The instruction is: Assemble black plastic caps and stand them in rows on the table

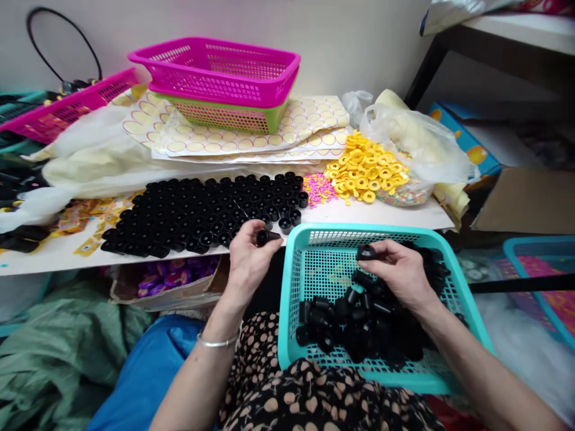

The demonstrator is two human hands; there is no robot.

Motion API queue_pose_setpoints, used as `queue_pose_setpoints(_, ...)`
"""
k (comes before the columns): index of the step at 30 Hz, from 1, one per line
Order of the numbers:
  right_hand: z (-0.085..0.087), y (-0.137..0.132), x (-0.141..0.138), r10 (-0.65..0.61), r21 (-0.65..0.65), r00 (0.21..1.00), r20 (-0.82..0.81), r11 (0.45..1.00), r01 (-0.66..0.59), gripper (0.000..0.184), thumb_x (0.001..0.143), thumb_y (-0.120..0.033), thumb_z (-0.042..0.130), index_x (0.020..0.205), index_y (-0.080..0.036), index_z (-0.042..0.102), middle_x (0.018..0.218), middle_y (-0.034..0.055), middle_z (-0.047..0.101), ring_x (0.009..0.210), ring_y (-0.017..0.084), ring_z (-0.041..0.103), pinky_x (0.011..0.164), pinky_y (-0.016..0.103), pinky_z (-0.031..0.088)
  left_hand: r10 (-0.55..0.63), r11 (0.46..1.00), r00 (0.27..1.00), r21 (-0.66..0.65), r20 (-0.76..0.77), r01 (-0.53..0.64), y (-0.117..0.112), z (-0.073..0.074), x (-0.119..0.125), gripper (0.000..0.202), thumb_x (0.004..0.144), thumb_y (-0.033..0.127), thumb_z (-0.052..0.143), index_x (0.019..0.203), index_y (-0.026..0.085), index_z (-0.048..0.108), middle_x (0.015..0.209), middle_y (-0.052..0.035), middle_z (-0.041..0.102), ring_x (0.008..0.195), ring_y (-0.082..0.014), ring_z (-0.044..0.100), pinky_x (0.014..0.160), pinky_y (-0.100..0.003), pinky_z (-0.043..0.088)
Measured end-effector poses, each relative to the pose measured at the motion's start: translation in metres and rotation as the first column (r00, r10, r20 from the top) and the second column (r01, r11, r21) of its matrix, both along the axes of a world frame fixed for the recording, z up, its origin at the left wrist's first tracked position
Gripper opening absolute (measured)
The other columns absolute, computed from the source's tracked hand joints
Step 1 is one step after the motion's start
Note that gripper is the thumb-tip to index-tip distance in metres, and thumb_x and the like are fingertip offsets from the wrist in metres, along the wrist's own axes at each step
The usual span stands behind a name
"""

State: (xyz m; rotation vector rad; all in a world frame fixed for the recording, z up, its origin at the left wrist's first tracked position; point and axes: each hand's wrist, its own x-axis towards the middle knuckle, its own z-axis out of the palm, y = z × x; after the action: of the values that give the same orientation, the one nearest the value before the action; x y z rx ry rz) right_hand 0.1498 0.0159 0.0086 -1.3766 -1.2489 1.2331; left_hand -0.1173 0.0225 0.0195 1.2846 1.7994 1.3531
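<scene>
My left hand (252, 257) is closed on a small black plastic cup (262, 238), held at the table's front edge with its open end showing. Just behind it, many like black cups (193, 209) stand packed in rows on the white table (381, 214). My right hand (399, 266) pinches another black cup (366, 252) above a turquoise basket (287, 299). A loose heap of black cups (359, 323) lies in that basket, which rests on my lap. My right hand and wrist hide part of the heap.
Yellow plastic rings (366, 170) and tiny pink pieces (318, 189) lie right of the rows. Behind, a magenta basket (224, 75) sits in a green one (229, 114) on printed sheets (309, 129). A cardboard box of purple items (168, 278) is below the table; a shelf (507, 54) juts in at right.
</scene>
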Motion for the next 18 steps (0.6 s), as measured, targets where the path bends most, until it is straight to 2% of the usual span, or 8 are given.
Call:
queue_pose_setpoints(2,-0.007,-0.001,0.01,0.121,-0.088,0.987,0.109,0.99,-0.111,0.024,0.06,-0.029,0.078,0.075,-0.018,0.062,0.072,-0.0003,0.065,0.066,0.016,0.058,0.065,0.032,0.048,0.067,0.998,0.993,-0.007,-0.094,-0.068,0.011,-0.015,-0.014,0.041,0.06,0.027,0.074,0.097,0.017,0.059,0.084,0.0005,0.06,0.07,-0.013,0.054,0.065,-0.024,0.043)
queue_pose_setpoints(4,-0.012,-0.003,0.011,0.218,-0.111,0.965,0.148,0.973,-0.202,0.026,0.062,-0.028,0.075,0.082,-0.019,0.061,0.073,-0.0014,0.063,0.068,0.016,0.058,0.065,0.032,0.047,0.05,0.998,0.97,-0.029,-0.237,-0.058,0.016,-0.029,-0.022,0.039,0.062,0.029,0.073,0.097,0.017,0.061,0.079,0.0015,0.059,0.065,-0.0124,0.052,0.063,-0.024,0.043)
queue_pose_setpoints(7,-0.013,-0.006,0.007,0.308,-0.111,0.932,0.189,0.95,-0.292,0.038,0.067,-0.029,0.071,0.102,-0.02,0.061,0.073,-0.0033,0.059,0.069,0.015,0.055,0.065,0.031,0.046,-0.084,0.996,0.886,-0.02,-0.456,0.084,0.019,-0.043,-0.022,0.031,0.069,0.028,0.068,0.098,0.017,0.064,0.084,-0.0016,0.062,0.072,-0.0148,0.056,0.07,-0.026,0.045)
queue_pose_setpoints(9,-0.013,-0.006,0.006,0.347,-0.122,0.918,0.193,0.936,-0.329,0.038,0.071,-0.033,0.068,0.106,-0.02,0.061,0.075,-0.0027,0.058,0.07,0.015,0.054,0.066,0.031,0.045,-0.17,0.978,0.813,0.004,-0.557,0.208,0.02,-0.049,-0.02,0.028,0.075,0.024,0.061,0.102,0.016,0.064,0.094,-0.0053,0.063,0.082,-0.0167,0.058,0.077,-0.026,0.046)
queue_pose_setpoints(11,-0.014,-0.005,0.007,0.354,-0.132,0.921,0.161,0.933,-0.335,0.036,0.072,-0.036,0.067,0.104,-0.02,0.061,0.078,-0.0012,0.06,0.072,0.016,0.055,0.068,0.031,0.046,-0.221,0.958,0.756,0.01,-0.617,0.288,0.024,-0.054,-0.018,0.031,0.078,0.022,0.056,0.108,0.016,0.063,0.103,-0.0079,0.062,0.09,-0.018,0.058,0.081,-0.027,0.047)
queue_pose_setpoints(13,-0.015,-0.004,0.009,0.332,-0.143,0.935,0.121,0.938,-0.315,0.038,0.072,-0.036,0.068,0.104,-0.019,0.06,0.082,0.0,0.061,0.074,0.016,0.056,0.069,0.031,0.046,-0.212,0.954,0.726,0.023,-0.655,0.299,0.028,-0.059,-0.017,0.034,0.079,0.021,0.054,0.112,0.015,0.061,0.11,-0.0101,0.061,0.097,-0.0195,0.058,0.085,-0.028,0.048)
queue_pose_setpoints(16,-0.017,-0.005,0.013,0.295,-0.155,0.953,0.074,0.947,-0.281,0.038,0.07,-0.034,0.07,0.103,-0.018,0.06,0.084,0.0007,0.062,0.076,0.015,0.056,0.072,0.031,0.046,-0.166,0.953,0.707,0.073,-0.687,0.295,0.034,-0.064,-0.018,0.036,0.079,0.02,0.054,0.114,0.013,0.06,0.118,-0.0135,0.058,0.104,-0.0217,0.058,0.088,-0.031,0.049)
queue_pose_setpoints(18,-0.017,-0.008,0.015,0.288,-0.159,0.956,0.052,0.948,-0.276,0.038,0.07,-0.033,0.071,0.103,-0.019,0.06,0.085,0.0005,0.062,0.077,0.015,0.057,0.074,0.031,0.046,-0.139,0.943,0.709,0.125,-0.691,0.307,0.034,-0.062,-0.019,0.034,0.08,0.021,0.056,0.113,0.014,0.06,0.121,-0.0139,0.057,0.108,-0.0227,0.057,0.089,-0.032,0.049)
